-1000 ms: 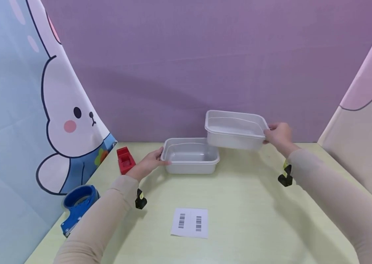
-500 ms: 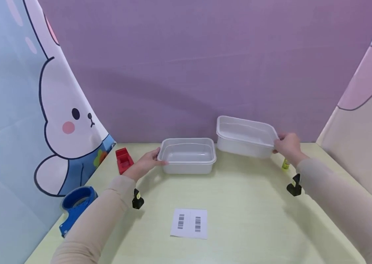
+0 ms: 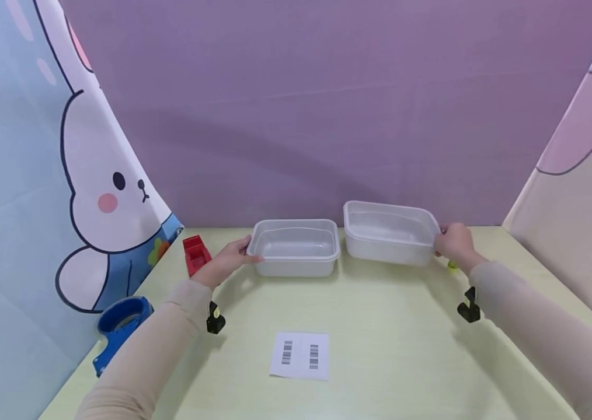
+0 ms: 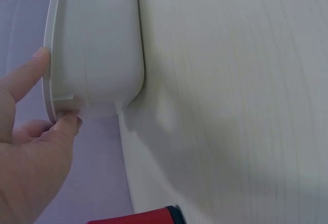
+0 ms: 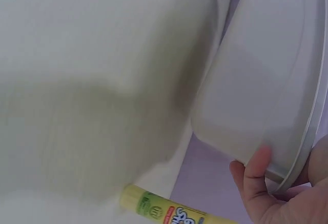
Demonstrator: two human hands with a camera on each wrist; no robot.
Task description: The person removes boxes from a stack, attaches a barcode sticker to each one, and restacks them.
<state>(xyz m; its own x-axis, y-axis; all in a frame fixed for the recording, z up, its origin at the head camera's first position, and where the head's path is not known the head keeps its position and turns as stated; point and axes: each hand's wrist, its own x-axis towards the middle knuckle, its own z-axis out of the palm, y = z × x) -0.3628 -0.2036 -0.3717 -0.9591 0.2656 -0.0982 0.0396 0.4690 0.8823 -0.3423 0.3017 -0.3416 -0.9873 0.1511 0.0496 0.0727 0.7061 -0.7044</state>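
Note:
Two white plastic tubs stand side by side at the back of the table. My left hand point(image 3: 226, 261) grips the left rim of the left tub point(image 3: 296, 267), thumb on the rim and fingers curled under its edge in the left wrist view. That tub sits flat on the table. The right tub point(image 3: 387, 252) is tilted, its right end lower, and my right hand point(image 3: 456, 245) pinches its right end. In the right wrist view the tub's base point(image 5: 205, 124) is above the tabletop, fingertips against its wall. Both tubs look empty inside.
A yellow glue stick point(image 5: 154, 206) lies just beside the right hand. Left of the left hand are a red plastic holder point(image 3: 196, 254) and a blue tape dispenser point(image 3: 124, 326). A white paper with barcodes point(image 3: 300, 356) lies at the front middle. A purple backdrop point(image 3: 296, 116) rises behind.
My right hand has moved the right tub rightward and down, away from over the left tub, toward the table. The left hand still holds the left tub, which has hardly shifted.

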